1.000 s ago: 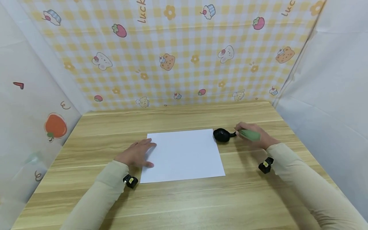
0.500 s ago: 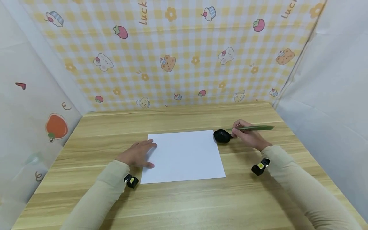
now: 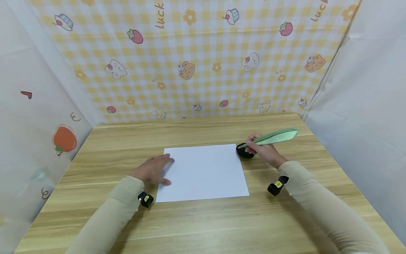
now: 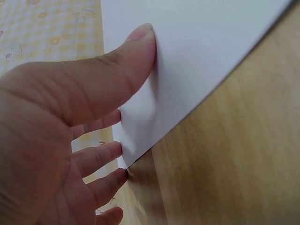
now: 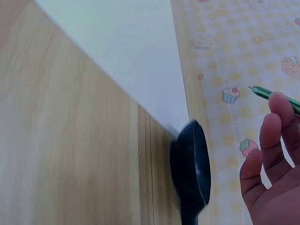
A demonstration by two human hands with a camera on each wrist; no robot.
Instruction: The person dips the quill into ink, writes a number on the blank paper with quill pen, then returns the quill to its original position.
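Note:
A sheet of white paper lies on the wooden table. Over its left edge rests my left hand, fingers spread; the left wrist view shows the thumb on the paper and the fingertips along its edge. My right hand pinches a green leaf-shaped pen, its broad end pointing right and its thin end left. In the right wrist view the pen's narrow tip shows beyond the fingers. Below that hand, at the paper's far right corner, sits a black ladle-like dish with a handle.
Behind the table hangs a yellow checked cloth with cartoon prints. White sheets close off the left and right sides. Each wrist wears a small black camera.
My right hand has moved left with the leaf-shaped pen, from beside the dish's handle to above the dish. The pen's broad end has swung outward and up. The left hand has stayed put.

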